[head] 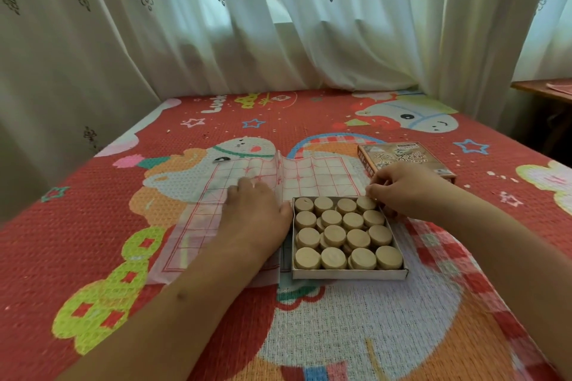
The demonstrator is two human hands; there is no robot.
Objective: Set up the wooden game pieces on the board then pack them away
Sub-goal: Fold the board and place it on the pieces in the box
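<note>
1. Sixteen pale, round wooden pieces (334, 235) fill the top layer of a shallow white cardboard tray (349, 274), in four rows of four. All lie flat with blank faces up.
2. The tray sits on the right half of a thin paper board (198, 226) with a red grid, spread on a red cartoon-print bed mat (93, 226).
3. The left hand (253, 213) lies palm down on the board just beside the tray, its fingers straight and pressing the paper.
4. The right hand (402, 189) is at the tray's far right corner with its fingers curled. Whether they grip a piece or the rim, I cannot tell.
5. Edges of a lower layer show in the gaps, and the rest is hidden.
6. The hands and tray cover part of the board.
7. The print on the brown lid (411, 155) beyond the right hand is blurred.
8. The board's raised crease runs away from the person, and the tray's walls roughly follow the grid lines.
</note>
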